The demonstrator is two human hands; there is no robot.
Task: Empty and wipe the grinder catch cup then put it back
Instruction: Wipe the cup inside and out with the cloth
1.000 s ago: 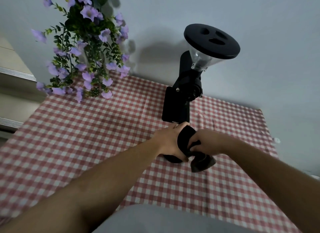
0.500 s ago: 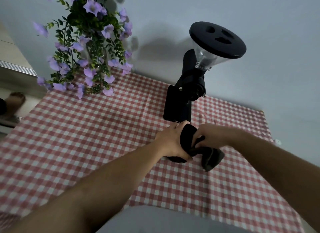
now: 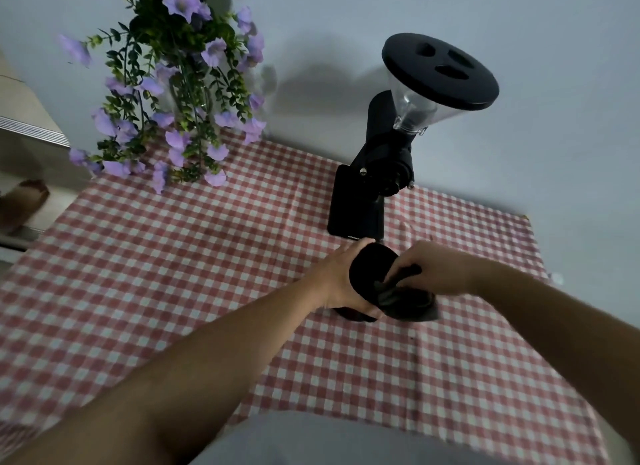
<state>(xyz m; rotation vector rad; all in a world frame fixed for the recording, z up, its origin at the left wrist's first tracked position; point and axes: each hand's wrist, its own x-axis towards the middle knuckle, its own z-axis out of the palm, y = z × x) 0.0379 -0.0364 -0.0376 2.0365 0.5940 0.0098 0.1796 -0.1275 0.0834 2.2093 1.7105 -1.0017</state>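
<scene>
The red-and-white checked cloth over the tabletop (image 3: 173, 291) lies bare across its left and near parts, open to a hand. At the back stand a tall black coffee grinder with a clear hopper (image 3: 381, 173) and a trailing bunch of purple flowers with green leaves (image 3: 176, 94), with a clear lane of cloth between them.

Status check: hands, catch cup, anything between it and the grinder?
Left hand gripping catch cup, tilted above the cloth. Right hand pressing dark cloth into it. Grinder base just behind, path clear.
</scene>
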